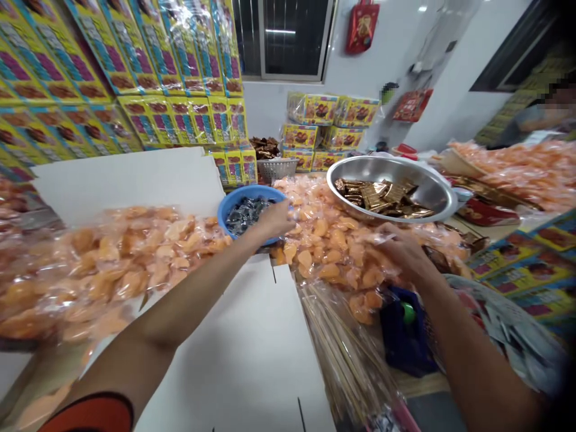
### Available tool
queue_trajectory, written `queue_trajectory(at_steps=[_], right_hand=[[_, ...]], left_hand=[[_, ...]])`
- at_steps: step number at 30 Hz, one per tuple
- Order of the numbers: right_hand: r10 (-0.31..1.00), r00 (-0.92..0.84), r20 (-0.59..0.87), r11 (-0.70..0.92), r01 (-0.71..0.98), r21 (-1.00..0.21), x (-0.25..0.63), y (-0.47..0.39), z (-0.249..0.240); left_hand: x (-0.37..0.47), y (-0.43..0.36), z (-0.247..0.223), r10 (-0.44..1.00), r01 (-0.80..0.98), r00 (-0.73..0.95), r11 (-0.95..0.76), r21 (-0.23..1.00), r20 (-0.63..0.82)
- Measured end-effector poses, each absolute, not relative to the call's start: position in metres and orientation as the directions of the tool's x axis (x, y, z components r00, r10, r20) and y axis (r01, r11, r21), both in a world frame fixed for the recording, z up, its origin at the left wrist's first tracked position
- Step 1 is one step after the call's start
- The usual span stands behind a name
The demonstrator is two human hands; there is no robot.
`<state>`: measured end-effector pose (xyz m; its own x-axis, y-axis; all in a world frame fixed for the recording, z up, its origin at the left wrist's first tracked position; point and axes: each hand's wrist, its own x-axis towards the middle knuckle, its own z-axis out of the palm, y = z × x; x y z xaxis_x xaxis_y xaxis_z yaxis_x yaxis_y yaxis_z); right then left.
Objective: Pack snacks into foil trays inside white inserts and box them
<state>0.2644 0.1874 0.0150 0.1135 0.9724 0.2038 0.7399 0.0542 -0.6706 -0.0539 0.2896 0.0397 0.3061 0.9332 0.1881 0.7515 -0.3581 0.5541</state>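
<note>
"While the left hand (275, 221) is at the blue bowl (224, 215), is either gripping anything?"

"Can't tell. The right hand (404, 251) is at the orange packets (330, 255), heaped beside the steel bowl (396, 170); bundled sticks (335, 336) and a blue holder (398, 342) lie nearer."

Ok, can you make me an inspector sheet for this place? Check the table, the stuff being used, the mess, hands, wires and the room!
Surface: table, mostly covered.
Job's things: orange packets in heaps; blue bowl of dark packets; steel bowl of brown packets.
Clutter: white cardboard; bagged sticks.
Hands: left hand at the blue bowl's right side; right hand by orange packets, clear plastic at its fingertips; grips unclear.
Cables: nothing seen on the table.
Surroundings: stacked yellow boxes; window; another person, far right.
</note>
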Motion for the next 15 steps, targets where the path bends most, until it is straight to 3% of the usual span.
queue_trajectory(at_steps=[3,6,8,10,12,13,15], right_hand=[[0.953,0.290,0.089,-0.015,0.339,-0.941,0.283,0.181,0.022],[0.963,0.268,-0.003,-0.058,0.198,-0.978,0.280,0.177,0.023],[0.970,0.245,-0.010,-0.067,0.224,-0.972,0.265,0.181,0.023],[0.980,0.191,0.049,-0.055,0.503,-0.862,0.242,0.193,0.021],[0.992,0.112,0.054,-0.056,0.793,-0.606,0.218,0.209,0.018],[0.995,0.091,0.031,-0.066,0.876,-0.477,0.207,0.217,0.016],[0.991,0.130,-0.017,-0.128,0.931,-0.341,0.194,0.230,0.014]], left_hand=[[-0.038,0.278,0.022,0.927,0.802,0.345,-0.372,0.467,0.145],[-0.028,0.282,0.022,0.920,0.805,0.352,-0.391,0.447,0.170],[-0.025,0.288,0.029,0.918,0.800,0.336,-0.395,0.451,0.209],[-0.022,0.292,0.039,0.925,0.814,0.288,-0.372,0.447,0.247],[-0.015,0.291,0.044,0.931,0.832,0.241,-0.344,0.435,0.276],[-0.010,0.289,0.044,0.931,0.836,0.237,-0.341,0.430,0.279],[0.006,0.283,0.039,0.929,0.832,0.271,-0.358,0.423,0.253]])
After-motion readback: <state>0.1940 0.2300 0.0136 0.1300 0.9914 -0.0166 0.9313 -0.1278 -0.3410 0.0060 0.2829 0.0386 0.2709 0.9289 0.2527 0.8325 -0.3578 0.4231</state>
